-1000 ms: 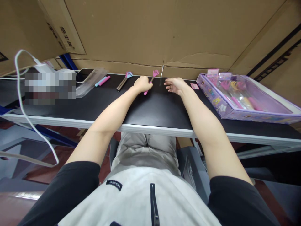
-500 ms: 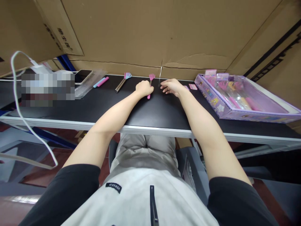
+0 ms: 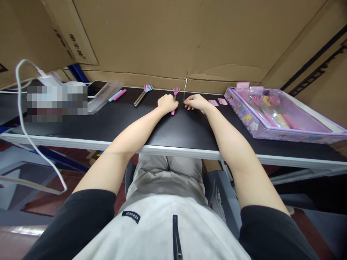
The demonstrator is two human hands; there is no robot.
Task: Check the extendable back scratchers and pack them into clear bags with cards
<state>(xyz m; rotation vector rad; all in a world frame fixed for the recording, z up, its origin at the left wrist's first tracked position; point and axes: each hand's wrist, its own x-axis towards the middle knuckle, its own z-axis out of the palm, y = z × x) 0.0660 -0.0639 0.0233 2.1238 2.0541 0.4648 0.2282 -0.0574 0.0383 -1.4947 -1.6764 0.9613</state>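
While the left hand (image 3: 166, 104) clasps a pink scratcher (image 3: 176, 94), the right hand (image 3: 197, 103), fingers bent, is near; its grip unclear.

1. Black label (image 3: 131, 216) on the person's light-grey garment (image 3: 151, 234), near left: reads "VERSED".
2. Far-left cardboard panel (image 3: 29, 43): black Chinese characters, too blurred to read surely.
3. Far-right cardboard panel (image 3: 332, 86): large black print, illegible.
4. Purple display box (image 3: 292, 136), right: colourful lettering along its near wall, unreadable.
5. Pink card (image 3: 222, 101), left of the box: print too small.
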